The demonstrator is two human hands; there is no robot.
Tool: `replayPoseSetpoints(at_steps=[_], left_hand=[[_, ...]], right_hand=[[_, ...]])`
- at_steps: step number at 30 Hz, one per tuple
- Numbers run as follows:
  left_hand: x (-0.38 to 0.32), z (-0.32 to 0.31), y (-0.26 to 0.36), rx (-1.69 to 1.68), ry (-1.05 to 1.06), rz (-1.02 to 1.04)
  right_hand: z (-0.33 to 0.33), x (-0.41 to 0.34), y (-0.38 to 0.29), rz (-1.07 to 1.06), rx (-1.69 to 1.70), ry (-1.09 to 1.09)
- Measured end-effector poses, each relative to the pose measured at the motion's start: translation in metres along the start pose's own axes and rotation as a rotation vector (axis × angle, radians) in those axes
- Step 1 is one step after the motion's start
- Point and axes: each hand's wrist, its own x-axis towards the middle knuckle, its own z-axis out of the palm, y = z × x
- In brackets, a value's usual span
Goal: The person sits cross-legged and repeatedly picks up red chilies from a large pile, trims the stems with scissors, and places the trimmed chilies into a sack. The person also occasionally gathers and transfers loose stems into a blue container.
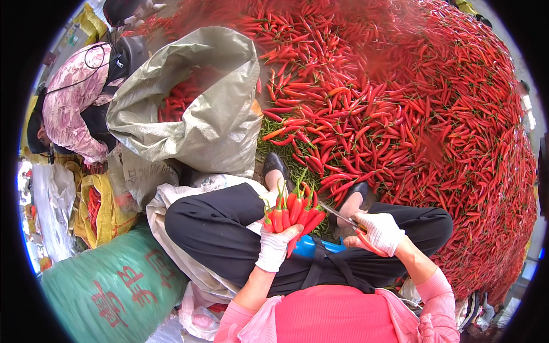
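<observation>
A bunch of red chili peppers (296, 211) is gripped in my left hand (276, 244), which wears a white glove with bare fingertips showing. Their green stems point up and away from me. In my gloved right hand (379, 233) I hold scissors (364, 240) with orange-red handles. The blades reach toward the bunch from its right side, and their tips lie close to the peppers. Whether the blades touch a stem cannot be made out. Below the bunch, a blue surface (306, 246) shows between my legs.
A great heap of red chilies (411, 111) spreads ahead and right. Cut green stems (296, 165) litter the ground by my shoes. An open woven sack (223, 115) holding chilies stands front left. Another person (75, 94) bends beyond it. A full green sack (116, 285) lies at left.
</observation>
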Motion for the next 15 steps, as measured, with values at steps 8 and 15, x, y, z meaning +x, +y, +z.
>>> replayPoseSetpoints(at_steps=[8,15], left_hand=[[0.002,-0.002,-0.003,0.087,-0.049,-0.009],[-0.003,0.004,0.009,-0.151,-0.200,-0.160]], right_hand=[[-0.005,0.001,-0.002,0.038,-0.072,-0.103],[-0.012,-0.012,0.014,0.036,0.058,-0.048]])
